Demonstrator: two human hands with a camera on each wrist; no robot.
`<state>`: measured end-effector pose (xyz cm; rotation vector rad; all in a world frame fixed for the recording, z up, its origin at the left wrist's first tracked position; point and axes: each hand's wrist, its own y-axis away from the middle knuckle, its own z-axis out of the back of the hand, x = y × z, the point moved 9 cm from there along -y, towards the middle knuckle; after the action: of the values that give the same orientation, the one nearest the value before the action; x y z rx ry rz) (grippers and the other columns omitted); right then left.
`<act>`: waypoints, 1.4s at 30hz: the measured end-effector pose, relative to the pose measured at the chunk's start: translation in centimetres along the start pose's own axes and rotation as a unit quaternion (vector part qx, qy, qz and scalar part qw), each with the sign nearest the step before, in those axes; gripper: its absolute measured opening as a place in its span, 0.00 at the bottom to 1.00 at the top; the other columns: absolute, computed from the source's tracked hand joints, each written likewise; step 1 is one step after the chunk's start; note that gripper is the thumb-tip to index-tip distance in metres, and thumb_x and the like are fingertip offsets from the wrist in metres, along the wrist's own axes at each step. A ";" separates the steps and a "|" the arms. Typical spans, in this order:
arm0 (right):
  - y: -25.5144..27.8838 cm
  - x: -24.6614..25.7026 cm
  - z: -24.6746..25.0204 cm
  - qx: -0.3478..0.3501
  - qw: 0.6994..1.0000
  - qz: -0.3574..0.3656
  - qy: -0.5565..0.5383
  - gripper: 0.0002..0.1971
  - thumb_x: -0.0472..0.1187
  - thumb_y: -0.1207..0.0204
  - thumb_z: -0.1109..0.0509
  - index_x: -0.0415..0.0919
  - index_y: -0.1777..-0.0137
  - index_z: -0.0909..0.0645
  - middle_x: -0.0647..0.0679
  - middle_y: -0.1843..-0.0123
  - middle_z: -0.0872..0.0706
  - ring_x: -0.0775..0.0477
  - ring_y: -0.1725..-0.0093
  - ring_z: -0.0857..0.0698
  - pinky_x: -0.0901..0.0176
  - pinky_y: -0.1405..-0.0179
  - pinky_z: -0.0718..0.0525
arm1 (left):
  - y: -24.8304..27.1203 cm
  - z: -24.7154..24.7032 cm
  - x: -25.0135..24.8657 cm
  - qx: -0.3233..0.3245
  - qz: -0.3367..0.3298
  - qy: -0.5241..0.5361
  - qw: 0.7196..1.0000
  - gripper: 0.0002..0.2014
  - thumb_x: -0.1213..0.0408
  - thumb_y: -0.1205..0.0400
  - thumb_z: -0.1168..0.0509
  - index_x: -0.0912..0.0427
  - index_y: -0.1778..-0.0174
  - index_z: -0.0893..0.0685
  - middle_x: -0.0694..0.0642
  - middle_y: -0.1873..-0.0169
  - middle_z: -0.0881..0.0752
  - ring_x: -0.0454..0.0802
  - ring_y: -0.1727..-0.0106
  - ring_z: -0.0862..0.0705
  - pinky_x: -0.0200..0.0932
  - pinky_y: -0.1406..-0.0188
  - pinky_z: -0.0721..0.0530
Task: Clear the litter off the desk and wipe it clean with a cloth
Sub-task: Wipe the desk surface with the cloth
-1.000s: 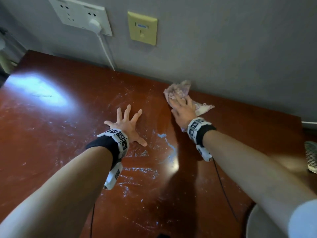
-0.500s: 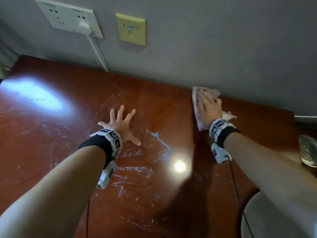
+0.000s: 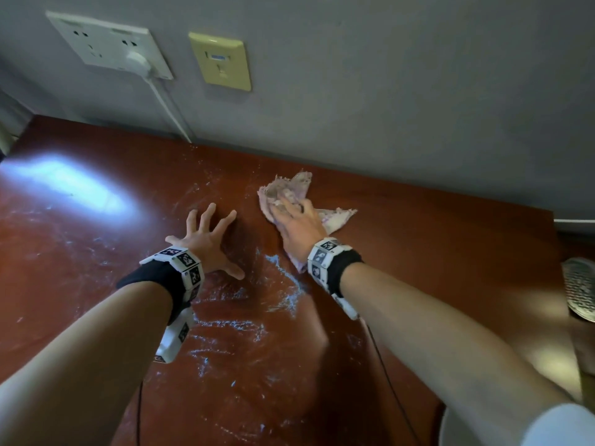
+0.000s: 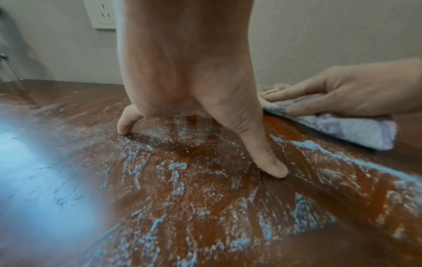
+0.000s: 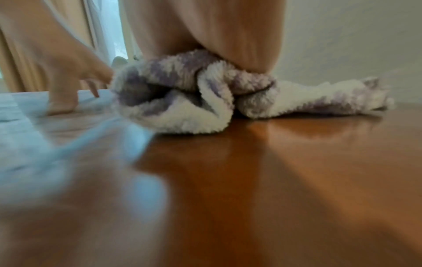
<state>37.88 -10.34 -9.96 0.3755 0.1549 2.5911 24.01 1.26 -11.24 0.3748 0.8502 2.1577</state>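
Observation:
A crumpled white and purple cloth [image 3: 291,191] [image 4: 356,131] [image 5: 182,101] lies on the reddish-brown desk [image 3: 434,252] near the back wall. My right hand [image 3: 297,222] presses down on the cloth with straight fingers [image 4: 303,90]. My left hand [image 3: 209,236] is spread out, its fingertips [image 4: 124,126] propped on the desk just left of the cloth. White powdery streaks [image 3: 280,275] [image 4: 173,171] cover the desk around and in front of the left hand.
A white socket plate [image 3: 109,46] with a plug and cable, and a yellow wall plate [image 3: 222,61], sit on the wall behind the desk. A grey meshed object [image 3: 579,288] lies past the desk's right edge. Bright glare [image 3: 64,185] falls on the desk's left part.
My right hand has slid the cloth back to the left along the wall, after having swept right. The left hand stays spread in the same spot.

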 end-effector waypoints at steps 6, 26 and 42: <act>1.5 -17.1 2.0 0.054 0.977 -0.204 0.034 0.37 0.56 0.19 0.45 0.50 0.14 0.57 0.43 0.12 0.52 0.36 0.14 0.55 0.36 0.19 0.50 | 0.1 0.1 0.3 0.004 -0.007 -0.001 1.000 0.70 0.28 0.46 0.22 0.30 0.18 0.66 0.45 0.17 0.72 0.59 0.15 0.69 0.86 0.29 0.43; -7.2 -3.0 1.1 0.076 0.980 -0.184 -0.027 0.29 0.46 0.11 0.53 0.57 0.14 0.59 0.57 0.13 0.63 0.39 0.15 0.65 0.35 0.19 0.61 | -0.5 -0.3 9.2 0.010 -0.008 0.023 1.000 0.71 0.26 0.42 0.24 0.37 0.16 0.70 0.52 0.18 0.76 0.60 0.16 0.73 0.87 0.27 0.51; -3.3 2.4 1.8 0.078 0.996 0.037 -0.003 0.37 0.28 0.23 0.40 0.37 0.14 0.48 0.38 0.14 0.46 0.33 0.15 0.49 0.31 0.18 0.52 | -0.2 0.0 9.3 0.014 0.000 0.016 1.000 0.71 0.25 0.43 0.25 0.36 0.17 0.70 0.52 0.18 0.76 0.60 0.16 0.72 0.86 0.27 0.49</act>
<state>37.99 -6.23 -8.27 0.4537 0.3486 2.6582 18.04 8.33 -11.48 0.3567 0.8985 2.1594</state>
